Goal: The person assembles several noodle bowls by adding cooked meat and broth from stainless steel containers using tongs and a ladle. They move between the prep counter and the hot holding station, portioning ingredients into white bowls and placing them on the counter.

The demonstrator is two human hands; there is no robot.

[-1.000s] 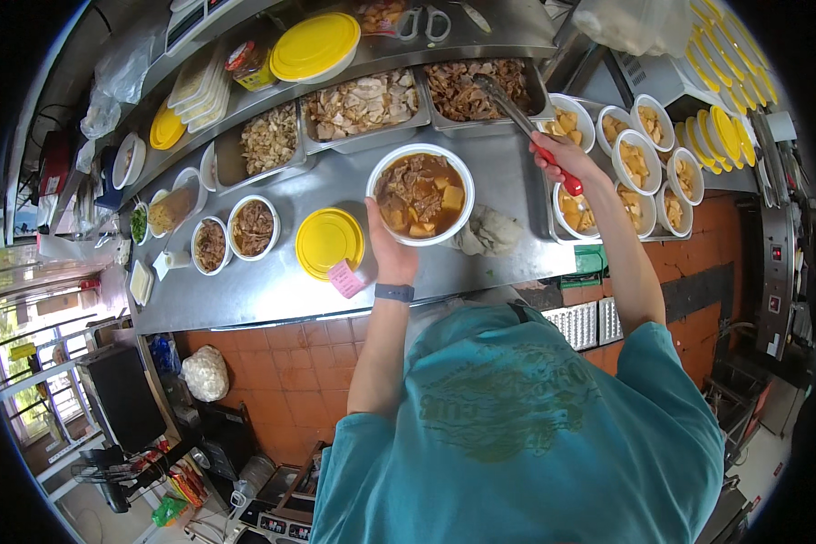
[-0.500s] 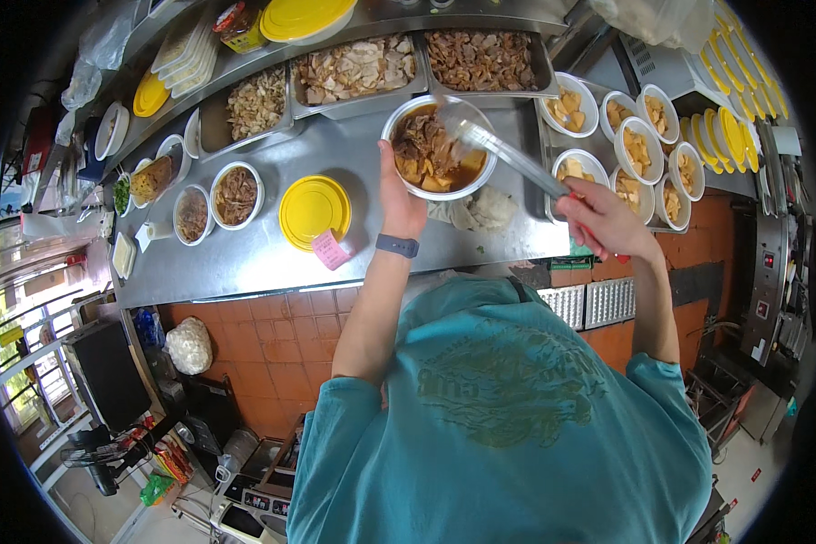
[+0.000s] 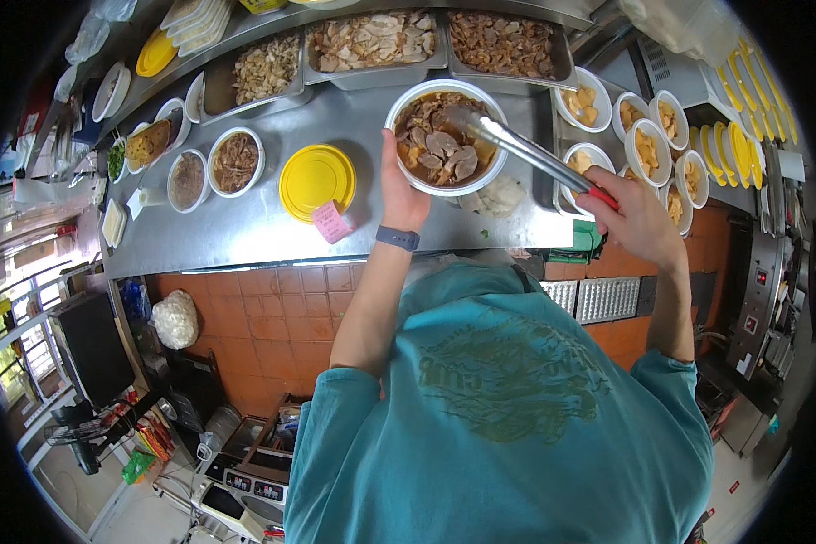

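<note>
My left hand [image 3: 403, 189] grips the near left side of a white bowl [image 3: 467, 189], thumb up along its wall. Brown broth, sliced meat [image 3: 449, 156] and pale chunks fill the bowl. In my right hand [image 3: 639, 218] are metal tongs [image 3: 535, 156] with red grips; their tips reach over the bowl's far edge, down at the meat. Left of the bowl lies a round yellow lid [image 3: 315, 177] with a pink paper slip [image 3: 332, 223] at its front edge. A crumpled whitish cloth or bag [image 3: 497, 198] sits just behind the bowl's near right side.
Metal trays of cut meat [image 3: 372, 43] line the counter's back. Several white bowls with pale chunks [image 3: 648, 152] crowd the right tray. Two meat-filled bowls [image 3: 236, 163] stand left. Yellow lids [image 3: 734, 152] are racked at far right. Behind the counter's front edge is orange tiled floor [image 3: 272, 308].
The tongs' tips have settled from a blur into a still pose over the bowl. More sliced meat now shows on top. My view has shifted slightly, and my right hand sits a little farther right.
</note>
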